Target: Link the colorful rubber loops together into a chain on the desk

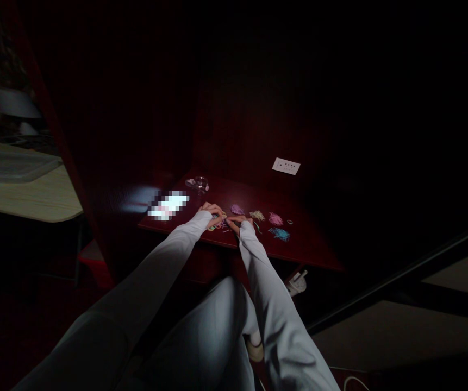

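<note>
My left hand (212, 209) and my right hand (238, 221) meet fingertip to fingertip over the front of a dark red tabletop (299, 247). Both have their fingers pinched; whatever is between them is too small to make out. Under and between them lies a mixed heap of small coloured rubber bands (218, 225), partly hidden by the fingers. Sorted piles of what look like the same bands lie beyond and to the right: purple (237, 209), beige (257, 215), pink (275, 219) and blue (280, 234). A green strip (257, 227) lies beside my right hand.
A lit, blurred-out screen (168, 205) lies left of my hands. Behind it stands a clear plastic container (199, 184). One loose ring (289, 221) is near the pink pile. A wall socket (286, 166) is on the back panel. A white object (297, 283) hangs below the table edge.
</note>
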A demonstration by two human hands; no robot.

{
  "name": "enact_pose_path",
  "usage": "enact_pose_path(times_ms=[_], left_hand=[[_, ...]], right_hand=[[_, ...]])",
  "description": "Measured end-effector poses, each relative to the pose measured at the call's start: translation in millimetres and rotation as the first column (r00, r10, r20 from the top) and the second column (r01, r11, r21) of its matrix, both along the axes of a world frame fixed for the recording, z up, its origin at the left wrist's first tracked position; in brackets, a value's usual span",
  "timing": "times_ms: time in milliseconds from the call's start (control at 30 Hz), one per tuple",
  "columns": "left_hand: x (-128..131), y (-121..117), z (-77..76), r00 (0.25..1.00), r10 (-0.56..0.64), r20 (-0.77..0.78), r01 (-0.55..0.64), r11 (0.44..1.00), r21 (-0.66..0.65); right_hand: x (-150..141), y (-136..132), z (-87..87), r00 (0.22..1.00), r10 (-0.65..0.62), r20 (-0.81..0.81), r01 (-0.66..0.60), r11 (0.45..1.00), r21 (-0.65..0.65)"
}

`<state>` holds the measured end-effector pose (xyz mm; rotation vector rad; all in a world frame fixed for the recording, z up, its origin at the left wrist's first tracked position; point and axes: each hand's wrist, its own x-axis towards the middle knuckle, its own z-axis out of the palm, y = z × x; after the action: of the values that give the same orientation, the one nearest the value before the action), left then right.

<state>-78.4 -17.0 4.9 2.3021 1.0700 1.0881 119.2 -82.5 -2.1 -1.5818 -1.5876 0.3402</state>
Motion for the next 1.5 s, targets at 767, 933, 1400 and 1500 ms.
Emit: enact_pose_path(times_ms=[767, 933, 1400, 1500], left_hand=[[-1.6, 3.7, 3.0, 0.996, 0.041, 0.083, -0.036, 0.998, -0.057], [-0.9, 2.9, 3.4, 0.995, 0.034, 0.092, -0.028, 0.997, -0.067], [-1.8, 7.5, -2.1, 0.995, 0.023, 0.099, -0.018, 0.999, -0.049], [-2.3, 10.0, -5.3, 0.995, 0.013, 0.1, -0.01, 1.0, -0.028]], right_hand=[[-0.1, -24.1, 7.7, 0.978, 0.176, 0.111, -0.175, 0.984, -0.021], [0.3, -20.4, 3.7, 0.98, 0.171, 0.103, -0.172, 0.985, -0.005], [1.9, -16.2, 2.1, 0.985, 0.156, 0.074, -0.155, 0.988, -0.018], [1.3, -16.1, 5.0, 0.99, 0.139, 0.036, -0.139, 0.99, -0.001]])
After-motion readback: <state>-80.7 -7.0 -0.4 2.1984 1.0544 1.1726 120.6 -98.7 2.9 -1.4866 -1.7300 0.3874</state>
